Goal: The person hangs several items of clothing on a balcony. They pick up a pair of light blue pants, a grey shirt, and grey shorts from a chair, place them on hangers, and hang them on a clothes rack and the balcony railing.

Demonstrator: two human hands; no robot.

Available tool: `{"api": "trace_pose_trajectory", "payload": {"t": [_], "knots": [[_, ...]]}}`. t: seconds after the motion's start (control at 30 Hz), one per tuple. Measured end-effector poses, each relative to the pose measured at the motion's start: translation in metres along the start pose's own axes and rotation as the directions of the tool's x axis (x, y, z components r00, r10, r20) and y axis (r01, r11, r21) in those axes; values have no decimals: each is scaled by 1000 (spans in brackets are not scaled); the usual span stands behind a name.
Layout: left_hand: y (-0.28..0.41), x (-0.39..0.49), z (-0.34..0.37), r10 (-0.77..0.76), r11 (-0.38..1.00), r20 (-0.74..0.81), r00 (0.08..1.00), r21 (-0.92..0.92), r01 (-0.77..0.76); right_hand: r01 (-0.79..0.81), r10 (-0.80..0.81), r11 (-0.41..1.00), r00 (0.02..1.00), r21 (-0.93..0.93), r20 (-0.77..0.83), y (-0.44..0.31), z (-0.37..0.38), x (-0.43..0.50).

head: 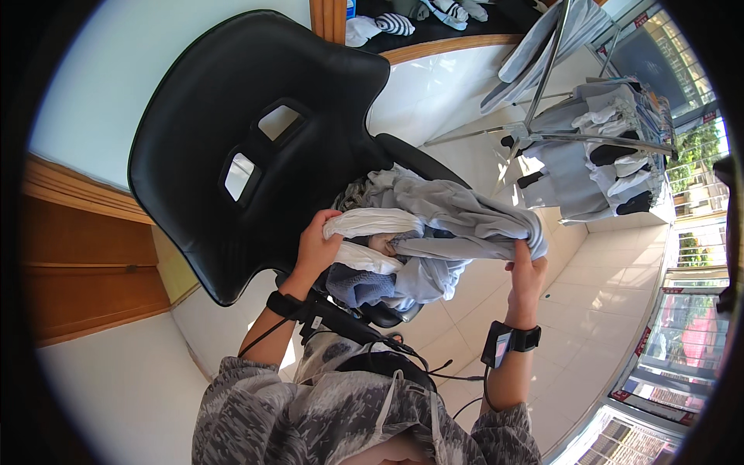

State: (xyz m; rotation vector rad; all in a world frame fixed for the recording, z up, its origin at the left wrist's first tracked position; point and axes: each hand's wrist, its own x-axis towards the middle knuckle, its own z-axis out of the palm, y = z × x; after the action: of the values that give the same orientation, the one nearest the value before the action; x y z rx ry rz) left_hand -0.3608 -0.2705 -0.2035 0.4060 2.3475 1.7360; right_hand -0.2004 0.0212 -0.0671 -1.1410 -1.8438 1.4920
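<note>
A heap of laundry, grey, white and blue, lies on the seat of a black office chair (232, 93). My left hand (318, 244) is closed around one end of a white cloth (375, 222) at the heap's left side. On the other side, my right hand (528, 273) grips the looped end of a light grey garment (482, 218), which stretches back over the heap. A blue textured cloth (360, 286) lies low in the heap, below a second fold of white fabric (369, 257). Both my wrists carry black straps with cables.
At the upper right stands a metal drying rack (523, 132), hung with grey garments (572, 157) and small white and black pieces. Socks (395, 24) lie on a dark ledge behind the chair. A wooden cabinet (93, 273) is at the left, barred windows (674, 343) at the right.
</note>
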Motion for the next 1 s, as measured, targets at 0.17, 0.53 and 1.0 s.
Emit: {"api": "trace_pose_trajectory", "payload": {"t": [0.17, 0.53, 1.0], "knots": [[-23, 3, -15, -142, 984, -137, 980, 83, 155, -74, 149, 935, 970, 346, -195, -1, -53, 1], [-52, 23, -27, -44, 946, -40, 998, 320, 54, -85, 84, 830, 996, 551, 26, -36, -13, -19], [113, -19, -1, 376, 917, 386, 843, -23, -398, 53, -341, 824, 842, 565, 418, -149, 36, -76]]}}
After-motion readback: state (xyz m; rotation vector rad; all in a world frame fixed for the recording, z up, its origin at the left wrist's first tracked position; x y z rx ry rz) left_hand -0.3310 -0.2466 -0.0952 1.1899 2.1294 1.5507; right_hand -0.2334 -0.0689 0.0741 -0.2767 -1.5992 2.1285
